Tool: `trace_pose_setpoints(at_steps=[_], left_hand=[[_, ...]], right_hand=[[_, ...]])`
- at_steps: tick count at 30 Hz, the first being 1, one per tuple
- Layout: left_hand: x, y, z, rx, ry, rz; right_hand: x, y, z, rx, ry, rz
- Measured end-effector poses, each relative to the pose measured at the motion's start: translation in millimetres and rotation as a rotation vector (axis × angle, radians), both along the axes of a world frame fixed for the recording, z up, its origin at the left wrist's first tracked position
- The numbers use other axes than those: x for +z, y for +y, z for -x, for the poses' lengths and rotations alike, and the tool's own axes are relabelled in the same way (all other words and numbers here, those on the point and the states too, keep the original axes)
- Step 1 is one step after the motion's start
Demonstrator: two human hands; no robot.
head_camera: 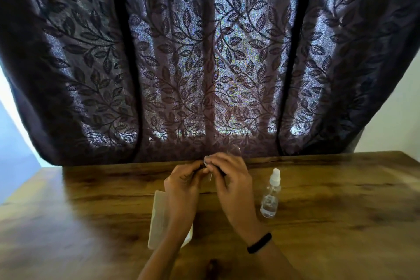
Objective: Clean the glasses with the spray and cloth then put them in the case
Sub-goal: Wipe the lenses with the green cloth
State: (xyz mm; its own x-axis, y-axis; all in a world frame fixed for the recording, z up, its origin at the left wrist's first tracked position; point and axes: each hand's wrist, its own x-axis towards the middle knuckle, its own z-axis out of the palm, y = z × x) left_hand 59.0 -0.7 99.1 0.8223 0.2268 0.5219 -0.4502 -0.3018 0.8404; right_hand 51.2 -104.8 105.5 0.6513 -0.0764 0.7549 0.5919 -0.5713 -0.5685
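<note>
Both hands are raised together over the far middle of the wooden table [341, 223]. My left hand [181, 186] and my right hand [231, 179] pinch the glasses [235, 151] between them; one clear lens shows above my right fingers, and a dark arm pokes out by my right thumb. A small pale bit at my fingertips may be the cloth; I cannot tell for sure. The clear spray bottle [270, 195] with a white cap stands upright just right of my right hand. A white translucent case [159, 218] lies flat under my left forearm, partly hidden.
A dark leaf-patterned curtain [204, 63] hangs right behind the table's far edge. White wall shows at both sides. A black band sits on my right wrist [259, 243]. A small dark object [212, 265] lies near the front edge.
</note>
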Motion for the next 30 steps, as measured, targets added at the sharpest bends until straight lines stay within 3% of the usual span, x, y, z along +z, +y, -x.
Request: trace_pose_setpoints(at_steps=[6,12,22,30], left_hand=[[-3,0,6,-0.056,0.112,0.224],[7,-8,17,-0.124,0.178,0.224],[5,-6,16,-0.089,0.184,0.307],[-3,-4,13,-0.13,0.196,0.318]], right_hand=[[-10,-20,4,-0.029,0.019,0.076],[5,-32,-8,-0.081,0.099,0.059],[-2,-16,9,0.035,0.008,0.155],[3,-37,-2,-0.046,0.075,0.082]])
